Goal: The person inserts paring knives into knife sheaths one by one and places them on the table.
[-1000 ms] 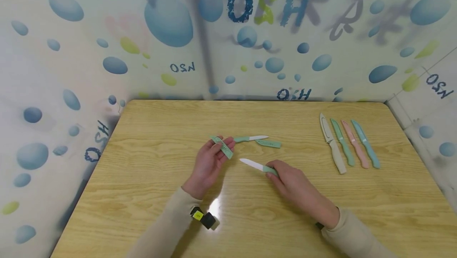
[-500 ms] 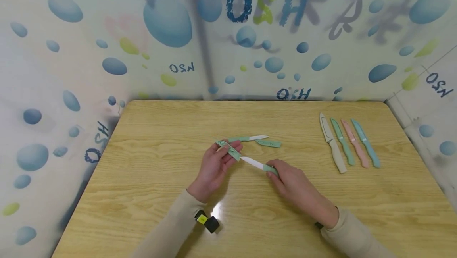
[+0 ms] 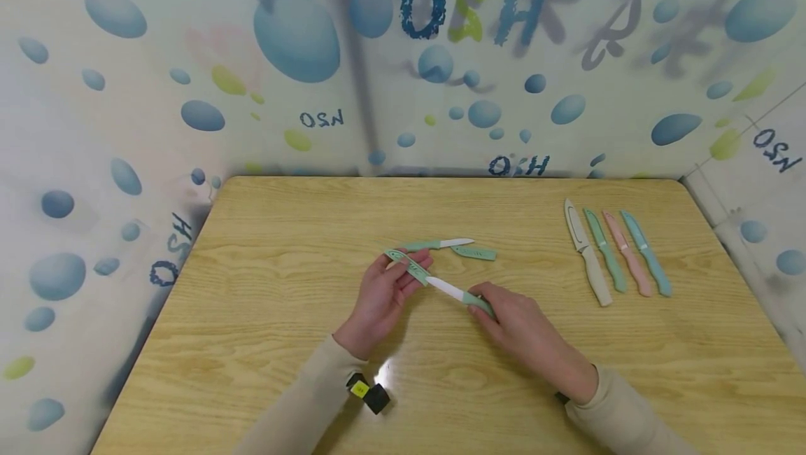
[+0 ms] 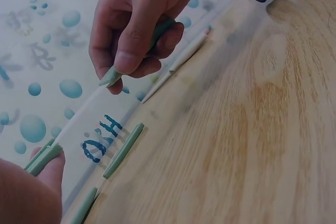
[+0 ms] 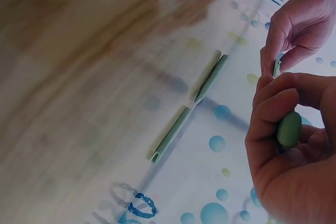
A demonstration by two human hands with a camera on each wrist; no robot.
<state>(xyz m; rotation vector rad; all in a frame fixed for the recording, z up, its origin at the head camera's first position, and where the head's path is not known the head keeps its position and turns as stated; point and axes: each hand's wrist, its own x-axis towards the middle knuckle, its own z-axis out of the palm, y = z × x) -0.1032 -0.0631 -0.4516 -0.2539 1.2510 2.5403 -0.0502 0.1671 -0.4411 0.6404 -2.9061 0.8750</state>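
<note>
While a white-bladed, green-handled knife is held point-first at the near end of a green sheath, both are held clear of the wooden surface. The knife is placed to the right of the held sheath and slightly nearer the person, and the two long axes are set in almost one slanting line, judged to be the relation on which all turns. Whether the tip is lodged inside the sheath or merely rested at its end cannot be told.

The sheath itself is pinched by the left hand between thumb and fingers, with some fingertips seen past its far edge. To the right of the sheath, the knife's handle is wrapped by the curled fingers of the right hand.

Just beyond the held sheath, a second green-handled knife is laid bare-bladed, its handle partly hidden by the left hand, with a loose green sheath just beside its blade. Well to the sheath's right, a cream knife, a green knife, a pink knife and a blue knife are lined up.
</note>
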